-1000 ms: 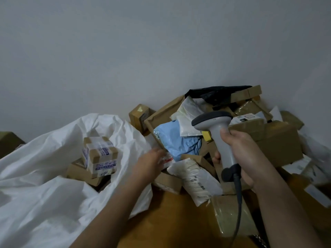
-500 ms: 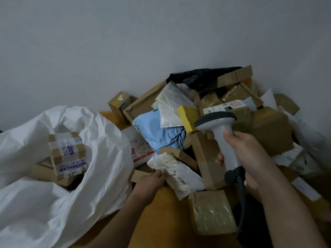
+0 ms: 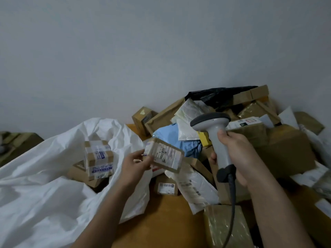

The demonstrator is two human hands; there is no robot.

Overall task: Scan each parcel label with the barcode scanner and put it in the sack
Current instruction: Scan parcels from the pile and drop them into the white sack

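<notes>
Just left of the grey handheld barcode scanner (image 3: 213, 140), which the right hand (image 3: 238, 156) grips by its handle, the left hand (image 3: 136, 163) pinches a small brown labelled cardboard parcel (image 3: 165, 155). Further left, the crumpled white plastic sack (image 3: 44, 185) lies open, boxes inside.

Your left hand (image 3: 138, 162) and right hand (image 3: 238, 154) are bare, no gloves, rings or watch; both forearms are uncovered, with no sleeves reaching into view.
</notes>
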